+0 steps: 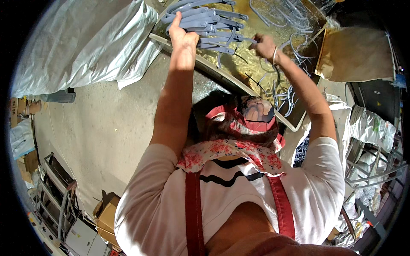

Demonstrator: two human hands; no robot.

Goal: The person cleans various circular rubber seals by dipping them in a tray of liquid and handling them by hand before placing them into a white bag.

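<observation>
In my left hand (184,36) is a bundle of curved grey-blue plastic strips (205,24), with the thumb raised along its side. The bundle is above the near left edge of a shallow trough (217,68) with a shiny yellowish bottom; I cannot tell whether that is liquid or film. My right hand (265,47) is to the right, over the trough, with its fingertips closed on the end of one strip (248,40) that reaches over from the bundle. More loose plastic strips (285,96) lie in the trough beneath and beyond the right hand.
A large white sheet or sack (86,41) fills the upper left beside the trough. Brown cardboard (355,54) stands at the trough's right side. On the left, the concrete floor (105,128) runs towards a metal frame (57,195) and a cardboard box (110,217). White sacking (371,126) hangs at right.
</observation>
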